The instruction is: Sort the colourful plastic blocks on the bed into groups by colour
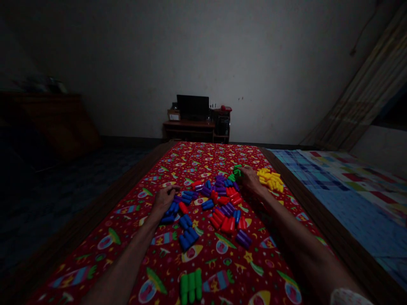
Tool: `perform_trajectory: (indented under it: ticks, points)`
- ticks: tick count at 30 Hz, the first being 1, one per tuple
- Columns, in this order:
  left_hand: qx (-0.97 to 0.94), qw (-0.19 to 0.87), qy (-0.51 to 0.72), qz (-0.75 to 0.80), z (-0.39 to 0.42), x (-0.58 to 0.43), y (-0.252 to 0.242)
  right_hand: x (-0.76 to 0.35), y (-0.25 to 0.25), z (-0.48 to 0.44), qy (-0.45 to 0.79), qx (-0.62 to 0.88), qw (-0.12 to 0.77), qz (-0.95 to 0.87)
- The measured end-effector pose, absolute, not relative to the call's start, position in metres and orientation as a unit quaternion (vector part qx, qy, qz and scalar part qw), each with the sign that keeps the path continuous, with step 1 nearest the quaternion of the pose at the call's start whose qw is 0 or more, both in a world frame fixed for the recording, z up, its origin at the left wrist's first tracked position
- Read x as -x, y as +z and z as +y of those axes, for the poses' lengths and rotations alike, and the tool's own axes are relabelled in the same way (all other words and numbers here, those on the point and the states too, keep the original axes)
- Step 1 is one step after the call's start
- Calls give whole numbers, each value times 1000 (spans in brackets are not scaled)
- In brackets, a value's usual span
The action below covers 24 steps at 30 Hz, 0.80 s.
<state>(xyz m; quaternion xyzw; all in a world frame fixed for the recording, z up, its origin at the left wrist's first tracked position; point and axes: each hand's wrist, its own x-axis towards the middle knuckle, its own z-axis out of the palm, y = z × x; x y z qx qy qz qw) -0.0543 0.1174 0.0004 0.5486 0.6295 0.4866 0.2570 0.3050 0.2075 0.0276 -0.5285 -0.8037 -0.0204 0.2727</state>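
Observation:
Plastic building pieces in blue, purple, red and green lie scattered on a red patterned cloth over a table. My left hand rests with curled fingers at the left edge of the heap, touching blue pieces. My right hand reaches to the far side and closes on a green piece. A group of yellow pieces lies just right of that hand. Red pieces and purple pieces lie between my arms. A green cluster sits near me.
The table's wooden rim runs along the right, with a checked blue mat beyond it. A low desk with a dark monitor stands against the far wall. A curtain hangs at the right. The room is dim.

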Motion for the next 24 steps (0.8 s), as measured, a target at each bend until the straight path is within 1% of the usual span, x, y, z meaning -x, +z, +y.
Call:
perform_trajectory:
  ticks: [3, 6, 8, 9, 10, 12, 14, 16, 18, 20, 24]
  points:
    - [-553, 255, 486, 627, 119, 56, -2, -302, 30, 208, -24, 516, 247, -820]
    - [-555, 254, 488, 624, 119, 56, -3, -300, 37, 197, -12, 479, 303, -824]
    - [-556, 253, 487, 624, 119, 56, -4, -294, 43, 177, 23, 455, 339, -823]
    - [-556, 251, 486, 625, 119, 56, -4, -288, 46, 162, 50, 441, 343, -828]
    - [-557, 249, 485, 626, 118, 56, -4, -281, 49, 143, 86, 417, 333, -841]
    - [-558, 246, 482, 629, 117, 55, -3, -264, 56, 100, 155, 331, 281, -887]
    - [-559, 244, 479, 631, 116, 54, -2, -246, 62, 55, 203, 194, 197, -939]
    - [-558, 245, 476, 634, 116, 53, 0, -229, 66, 19, 172, 69, 119, -975]
    - [-552, 246, 476, 639, 116, 52, 1, -216, 66, -4, 104, 25, 78, -991]
    - [-545, 248, 478, 643, 116, 52, 2, -208, 62, -13, 64, 12, 58, -996]
    - [-548, 253, 476, 639, 116, 52, 3, -203, 53, -14, 72, 3, 43, -996]
